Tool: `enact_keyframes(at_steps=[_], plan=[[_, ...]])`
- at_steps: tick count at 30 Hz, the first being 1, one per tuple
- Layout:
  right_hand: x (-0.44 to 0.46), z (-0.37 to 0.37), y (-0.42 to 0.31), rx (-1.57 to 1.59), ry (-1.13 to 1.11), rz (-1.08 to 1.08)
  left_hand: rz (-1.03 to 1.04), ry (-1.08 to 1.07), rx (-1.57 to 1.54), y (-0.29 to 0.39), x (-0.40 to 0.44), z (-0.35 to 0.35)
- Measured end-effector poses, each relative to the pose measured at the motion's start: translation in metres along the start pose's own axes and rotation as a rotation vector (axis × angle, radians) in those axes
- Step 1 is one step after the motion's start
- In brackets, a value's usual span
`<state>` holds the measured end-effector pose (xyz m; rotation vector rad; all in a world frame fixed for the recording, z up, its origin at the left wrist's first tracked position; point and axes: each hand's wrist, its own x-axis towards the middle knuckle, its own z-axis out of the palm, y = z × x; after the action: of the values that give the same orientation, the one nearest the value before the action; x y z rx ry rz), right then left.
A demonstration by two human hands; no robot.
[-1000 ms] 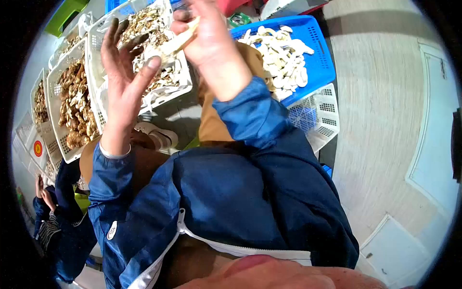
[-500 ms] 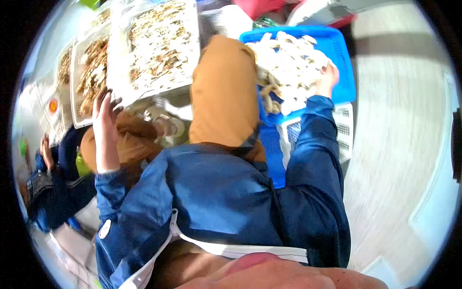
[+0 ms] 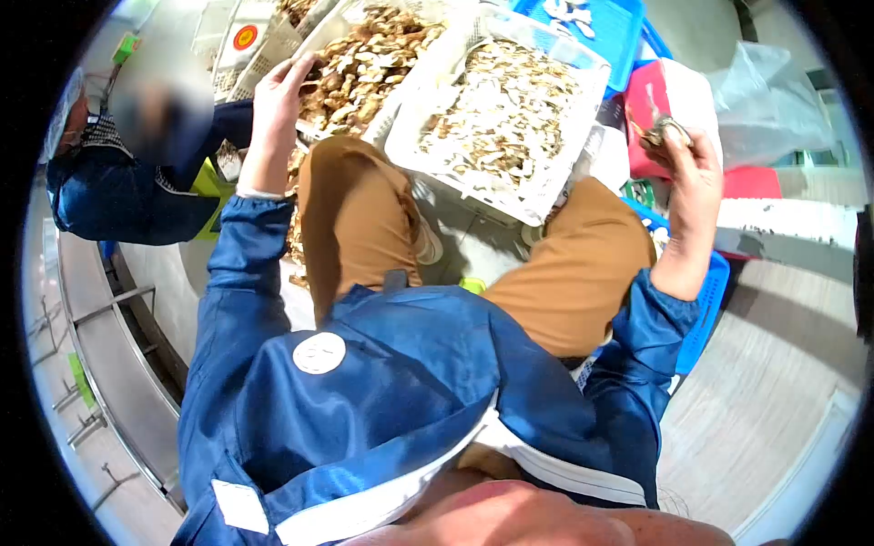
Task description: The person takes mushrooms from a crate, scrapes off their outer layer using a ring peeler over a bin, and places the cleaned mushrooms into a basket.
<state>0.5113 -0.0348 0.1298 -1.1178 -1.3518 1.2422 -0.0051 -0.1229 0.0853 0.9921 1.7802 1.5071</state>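
Raised at the right, my right hand point(image 3: 694, 187) pinches a small dark, ragged mushroom piece point(image 3: 663, 133) between thumb and fingertips. My left hand point(image 3: 278, 114) is at the left edge of a white crate point(image 3: 308, 47) of brown mushrooms point(image 3: 364, 73). Its fingers are drawn together; whatever may be between them is hidden. Between my hands stands a white plastic crate point(image 3: 398, 146) with pale, brown-edged mushroom slices point(image 3: 501, 118).
A blue basket point(image 3: 612, 27) with a few white pieces sits behind the slice crate. Another blue basket point(image 3: 706, 314) is partly hidden by my right arm. Clear plastic point(image 3: 769, 96) lies far right. Another person's dark sleeve point(image 3: 127, 200) is at left.
The view has swung left. My right hand has left the blue basket of white pieces and is raised with a dark mushroom piece. My left hand's spread fingers have drawn together by the brown-mushroom crate.
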Motion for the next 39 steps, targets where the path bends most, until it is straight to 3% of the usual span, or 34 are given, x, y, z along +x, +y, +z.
enact_keyframes(at_steps=[1,2,4,5,6,7,8,10,11,12,14,15,16,18,20,22,25,28,29,36,39], plan=[[0.013,0.031,0.011,0.152,-0.109,-0.001,-0.022,0.02,-0.025,-0.009,0.008,-0.007],[0.024,0.054,0.035,0.085,-0.169,0.025,-0.037,0.041,-0.054,-0.023,0.013,-0.013],[0.031,0.119,0.12,0.423,-0.167,0.345,-0.178,0.078,-0.057,-0.07,0.031,-0.03],[0.022,0.121,0.179,-0.379,-0.369,0.099,-0.189,0.072,0.067,-0.101,0.038,-0.04],[0.013,0.124,0.238,-1.167,-0.406,-0.236,-0.199,0.06,0.194,-0.135,0.045,-0.049],[0.018,0.14,0.237,-0.989,-0.259,-0.217,-0.207,0.155,0.264,-0.147,0.04,-0.048],[0.023,0.155,0.229,-0.809,-0.131,-0.184,-0.247,0.083,0.073,-0.185,0.045,-0.062],[0.045,0.174,0.166,-0.769,-0.181,0.139,-0.269,0.156,0.088,-0.182,0.037,-0.065],[0.058,0.166,0.182,-0.646,-0.156,0.094,-0.24,0.14,0.271,-0.197,0.045,-0.074],[0.07,0.164,0.165,-0.568,-0.247,0.243,-0.102,0.166,0.35,-0.231,0.055,-0.083],[0.08,0.175,0.121,-0.667,-0.249,0.042,0.0,0.108,0.656,-0.206,0.064,-0.069],[0.085,0.175,0.119,-0.64,-0.253,-0.039,-0.005,0.044,0.616,-0.213,0.073,-0.065],[0.091,0.174,0.118,-0.616,-0.249,-0.126,-0.114,-0.004,0.791,-0.201,0.078,-0.054],[0.092,0.179,0.12,-0.483,-0.264,0.019,-0.085,-0.249,1.076,-0.224,0.099,-0.05],[0.085,0.189,0.13,-0.379,-0.292,0.222,-0.106,-0.349,1.317,-0.239,0.109,-0.041],[0.078,0.202,0.137,-0.473,-0.372,0.137,-0.086,-0.467,1.352,-0.251,0.113,-0.04],[0.08,0.212,0.126,-0.551,-0.487,-0.011,-0.021,-0.472,1.397,-0.266,0.112,-0.033],[0.08,0.205,0.131,-0.576,-0.481,0.01,0.085,-0.477,1.383,-0.276,0.114,-0.032],[0.08,0.204,0.129,-0.598,-0.475,0.037,-0.021,-0.519,1.397,-0.278,0.12,-0.03],[0.077,0.193,0.127,-0.563,-0.439,-0.023,0.191,-0.541,1.289,-0.275,0.128,-0.039],[0.076,0.191,0.128,-0.549,-0.474,-0.002,0.02,-0.505,1.286,-0.249,0.14,-0.039]])
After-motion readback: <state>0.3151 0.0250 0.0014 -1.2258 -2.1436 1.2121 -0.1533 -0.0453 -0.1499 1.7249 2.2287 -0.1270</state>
